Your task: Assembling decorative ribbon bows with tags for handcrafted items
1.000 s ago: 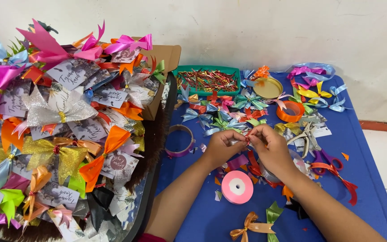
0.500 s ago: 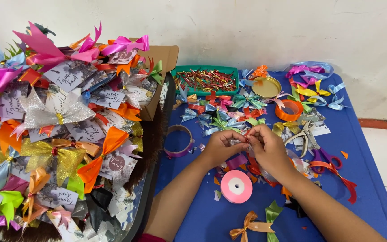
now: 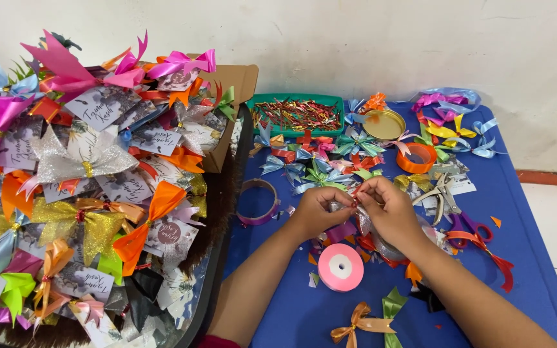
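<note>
My left hand [image 3: 317, 211] and my right hand [image 3: 388, 209] meet over the blue table [image 3: 523, 258], fingertips pinched together on a small silver ribbon bow [image 3: 356, 212] with a red twist tie at its middle. Silver ribbon hangs below my right palm. A pink ribbon spool [image 3: 340, 267] lies flat just in front of my left wrist. Several finished bows in blue, green and red [image 3: 320, 171] lie just beyond my hands.
A large pile of cards with bows [image 3: 91, 187] fills the left side. At the back stand a green tray of twist ties [image 3: 298, 115], a gold lid [image 3: 383, 124] and an orange ribbon roll [image 3: 416, 157]. Red-handled scissors [image 3: 465, 227] lie to the right, a purple roll [image 3: 258, 201] to the left.
My hands stay pinched on the small bow in the same spot; only the fingers shift slightly.
</note>
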